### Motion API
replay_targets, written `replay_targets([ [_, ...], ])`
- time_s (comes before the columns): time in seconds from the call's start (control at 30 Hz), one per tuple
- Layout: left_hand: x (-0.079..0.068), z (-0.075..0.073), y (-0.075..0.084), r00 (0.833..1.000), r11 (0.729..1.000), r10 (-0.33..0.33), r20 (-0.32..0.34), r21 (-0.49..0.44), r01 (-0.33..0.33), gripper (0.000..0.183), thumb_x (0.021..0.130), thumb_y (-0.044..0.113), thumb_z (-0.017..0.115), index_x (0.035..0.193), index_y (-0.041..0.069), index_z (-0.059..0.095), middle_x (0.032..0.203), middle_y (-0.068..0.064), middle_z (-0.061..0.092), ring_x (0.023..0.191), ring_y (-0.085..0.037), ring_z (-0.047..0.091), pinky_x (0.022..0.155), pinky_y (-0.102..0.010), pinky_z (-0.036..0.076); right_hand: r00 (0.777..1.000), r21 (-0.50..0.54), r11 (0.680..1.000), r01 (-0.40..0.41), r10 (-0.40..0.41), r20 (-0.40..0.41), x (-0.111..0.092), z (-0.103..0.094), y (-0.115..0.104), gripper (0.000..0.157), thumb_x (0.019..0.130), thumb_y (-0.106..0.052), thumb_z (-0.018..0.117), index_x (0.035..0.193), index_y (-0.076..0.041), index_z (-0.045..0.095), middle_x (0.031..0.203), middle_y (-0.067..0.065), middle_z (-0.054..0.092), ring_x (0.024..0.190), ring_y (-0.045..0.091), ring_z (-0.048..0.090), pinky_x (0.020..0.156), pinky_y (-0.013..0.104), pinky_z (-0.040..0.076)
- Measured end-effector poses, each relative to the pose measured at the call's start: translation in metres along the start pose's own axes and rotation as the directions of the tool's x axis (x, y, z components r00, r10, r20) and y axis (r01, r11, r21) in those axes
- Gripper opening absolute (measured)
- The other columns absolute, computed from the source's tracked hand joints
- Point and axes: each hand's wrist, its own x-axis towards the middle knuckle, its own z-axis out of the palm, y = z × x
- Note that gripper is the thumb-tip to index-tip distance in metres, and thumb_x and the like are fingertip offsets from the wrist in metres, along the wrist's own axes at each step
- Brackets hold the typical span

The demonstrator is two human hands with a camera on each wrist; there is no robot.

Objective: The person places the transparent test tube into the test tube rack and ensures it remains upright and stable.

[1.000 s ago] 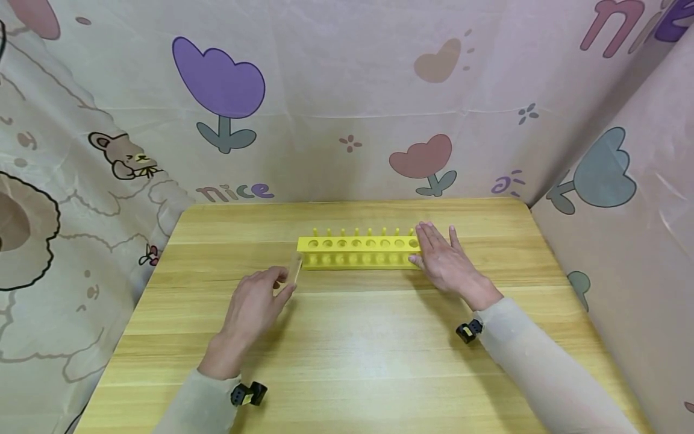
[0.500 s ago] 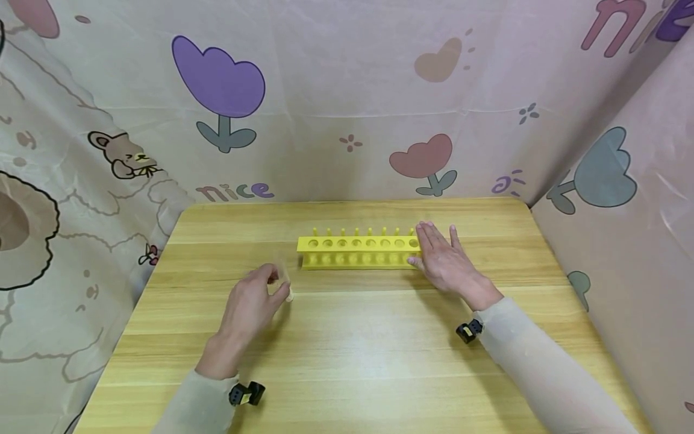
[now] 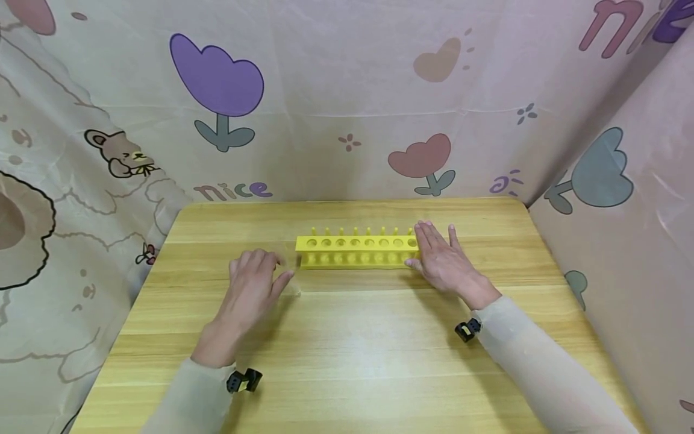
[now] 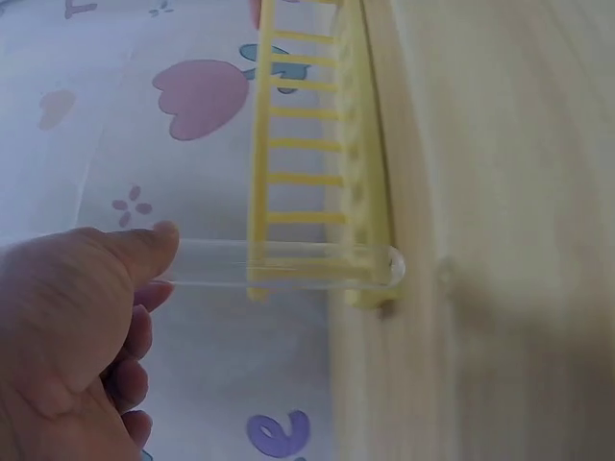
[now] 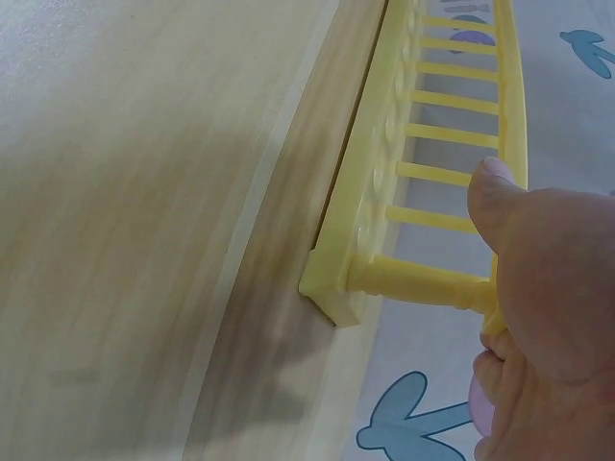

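My left hand (image 3: 252, 277) pinches a clear test tube (image 4: 216, 263) between thumb and fingers, just left of the yellow test tube rack (image 3: 352, 243). The tube stands roughly upright, its rounded end down close over the table; in the left wrist view it overlaps the near end of the rack. My right hand (image 3: 446, 263) rests on the rack's right end, fingers straight across the top and thumb at the front edge. In the right wrist view, the thumb lies along the rack's upper plate (image 5: 514, 125). The rack's visible holes hold no tubes.
The rack stands toward the back of a light wood table (image 3: 347, 349), with a row of short pegs (image 3: 355, 231) along its rear. Patterned cloth (image 3: 325, 78) hangs behind the table and on both sides.
My left hand drew slightly left with the tube, then moved a little forward, and the tube's tilt changed. The right hand stays on the rack, which keeps its place.
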Motion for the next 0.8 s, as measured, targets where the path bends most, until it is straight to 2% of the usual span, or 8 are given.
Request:
replay_targets([
  [0.23,0.026,-0.016,0.012,0.999,0.999,0.041,0.01,-0.005,-0.041,0.03,0.1,0.025,0.074,0.11,-0.003,0.067,0.096,-0.014,0.063,0.092,-0.035,0.051,0.083,-0.047,0.03,1.0,-0.007,1.0,-0.002,0.002,0.006,0.0,0.0,-0.001,0.091,0.11,-0.056,0.043,0.167,0.001,0.0,0.176,0.019,-0.002,0.164,0.038,0.002,0.126,0.066,-0.011],
  [0.5,0.062,-0.033,0.023,0.995,0.996,0.08,-0.053,-0.022,-0.081,0.031,0.099,0.024,0.076,0.111,-0.004,0.067,0.099,-0.017,0.066,0.097,-0.04,0.053,0.081,-0.049,0.029,1.0,-0.005,1.0,-0.003,0.003,0.003,-0.001,0.0,-0.002,0.091,0.11,-0.056,0.044,0.167,0.002,0.002,0.175,0.02,-0.002,0.164,0.038,0.001,0.126,0.065,-0.012],
  [0.63,0.078,-0.034,0.027,0.997,0.997,0.058,-0.043,-0.056,-0.061,0.031,0.1,0.025,0.074,0.112,-0.002,0.065,0.11,-0.017,0.066,0.108,-0.041,0.052,0.085,-0.052,0.029,1.0,-0.011,1.0,-0.003,0.003,-0.006,-0.001,-0.001,-0.001,0.091,0.11,-0.055,0.045,0.167,0.004,0.006,0.175,0.021,0.001,0.164,0.039,0.004,0.126,0.066,-0.01],
  [0.8,0.094,-0.028,0.032,1.0,0.997,0.013,-0.003,-0.081,-0.013,0.032,0.103,0.03,0.07,0.111,-0.001,0.064,0.111,-0.016,0.064,0.107,-0.038,0.047,0.089,-0.053,0.029,1.0,-0.013,1.0,-0.003,0.003,-0.009,0.0,0.0,-0.001,0.092,0.109,-0.056,0.046,0.167,0.003,0.004,0.175,0.021,0.001,0.164,0.04,0.005,0.126,0.065,-0.011],
])
